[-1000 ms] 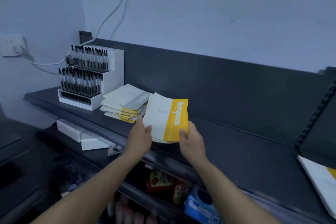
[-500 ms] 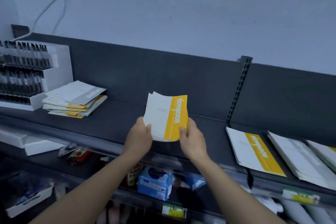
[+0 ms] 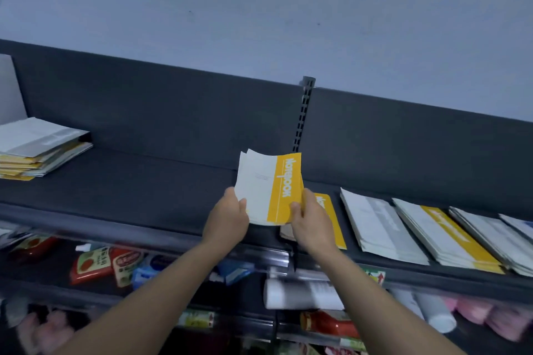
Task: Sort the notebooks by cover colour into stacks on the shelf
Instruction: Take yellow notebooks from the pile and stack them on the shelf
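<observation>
A small bundle of white-and-yellow notebooks (image 3: 269,187) is held upright above the dark shelf (image 3: 161,181). My left hand (image 3: 227,217) grips its lower left corner and my right hand (image 3: 310,220) grips its lower right edge. At the far left of the shelf lies a loose stack of notebooks (image 3: 40,150) with a white cover on top and yellow ones below. To the right lie a yellow-banded notebook (image 3: 331,216) partly behind my right hand, a white-covered stack (image 3: 377,225), a yellow-striped stack (image 3: 444,233) and more white ones (image 3: 501,233).
A slotted upright (image 3: 305,112) divides the shelf's back panel. Below the shelf's front rail (image 3: 144,233) sit packaged goods: red packets (image 3: 106,264), a white roll (image 3: 302,294) and pink items (image 3: 484,314). A pale wall rises behind.
The view has swung right, so the left stack slid to the frame's edge and more stacks came into sight on the right. Both hands keep the same hold on the bundle.
</observation>
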Demonstrator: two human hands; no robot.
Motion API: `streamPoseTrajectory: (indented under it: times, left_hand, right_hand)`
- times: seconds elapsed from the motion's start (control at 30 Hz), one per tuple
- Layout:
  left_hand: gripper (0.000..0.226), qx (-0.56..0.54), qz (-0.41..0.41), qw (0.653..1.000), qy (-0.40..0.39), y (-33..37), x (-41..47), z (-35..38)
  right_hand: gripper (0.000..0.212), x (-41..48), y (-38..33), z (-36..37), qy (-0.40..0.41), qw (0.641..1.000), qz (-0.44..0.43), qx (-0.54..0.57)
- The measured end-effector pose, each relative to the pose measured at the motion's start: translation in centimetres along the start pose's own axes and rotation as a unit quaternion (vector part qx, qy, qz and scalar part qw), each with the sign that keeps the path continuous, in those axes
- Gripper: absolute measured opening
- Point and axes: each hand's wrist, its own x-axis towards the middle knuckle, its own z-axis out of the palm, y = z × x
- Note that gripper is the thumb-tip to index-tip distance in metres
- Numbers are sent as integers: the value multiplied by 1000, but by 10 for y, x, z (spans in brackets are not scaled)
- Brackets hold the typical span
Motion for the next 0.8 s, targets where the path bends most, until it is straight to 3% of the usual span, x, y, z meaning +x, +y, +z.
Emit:
streamPoseTrajectory:
  times: [0.2, 0.5, 0.8]
  left_hand:
    - [19, 41, 19, 996, -77, 22, 7, 37]
    - [22, 123, 18, 981, -151, 33, 21, 73]
    - [30, 227, 22, 963, -144, 44, 22, 85]
  right_hand:
    - [19, 5, 36, -22, 0, 998, 48, -40]
    - [24, 14, 67, -26, -30, 970, 76, -227]
    - [29, 22, 82, -28, -88, 918, 48, -385]
